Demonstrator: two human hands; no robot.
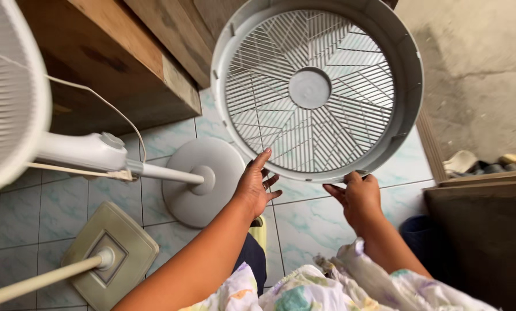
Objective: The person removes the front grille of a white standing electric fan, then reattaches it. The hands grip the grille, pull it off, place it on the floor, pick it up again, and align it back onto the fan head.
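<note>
The left hand (256,187) is spread flat, fingers apart, its fingertips pressed up against the lower rim of a round grey fan grille (310,89); it grasps nothing, it only props and steadies; the right hand (356,196) pinches the same rim a little further along, thumb over the edge and fingers behind, so the grip sits there while the left serves as a brace. Held this way, by its bottom edge alone, the grille stands tilted up in front of the person, its inner side and plain centre disc facing the camera, well above the pale green tiled floor (310,224); two points of contact close together keep a wide, light thing from swinging.

Below the left hand stands a white pedestal fan (85,151), its round base (203,181) on the tiles and its head leaning in from the left edge; nearer the camera lies a beige square base (111,253) with a pole. Wooden boards (148,57) rise behind; sandals (477,164) lie at the right by the concrete wall.
</note>
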